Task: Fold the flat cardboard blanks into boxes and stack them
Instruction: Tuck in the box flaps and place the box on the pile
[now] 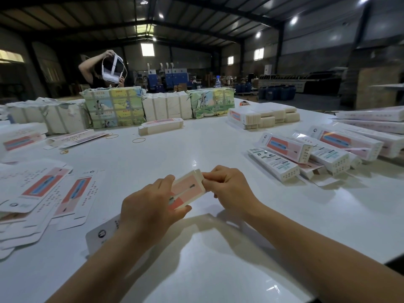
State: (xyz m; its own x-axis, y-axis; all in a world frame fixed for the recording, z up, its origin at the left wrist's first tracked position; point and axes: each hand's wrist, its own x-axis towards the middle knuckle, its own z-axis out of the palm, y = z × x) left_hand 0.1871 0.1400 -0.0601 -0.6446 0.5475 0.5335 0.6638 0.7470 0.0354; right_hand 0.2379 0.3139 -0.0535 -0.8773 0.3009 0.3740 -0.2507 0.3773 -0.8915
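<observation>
I hold a pink-and-white cardboard box (187,189) above the white table (218,270), its far end pointing away from me. My left hand (150,206) grips its body from the left, thumb under the near edge. My right hand (229,189) pinches the end flap at the far right corner. The box's near end reaches under my left wrist, with a white panel showing there. Flat blanks (43,193) lie spread at the left. Folded boxes (306,154) are piled at the right.
Wrapped bundles (113,108) and stacks of blanks (262,117) line the far side of the table. Rubber bands (139,140) lie mid-table. A person (96,71) beyond the table holds a white headset. The table's right corner edge runs near my right forearm.
</observation>
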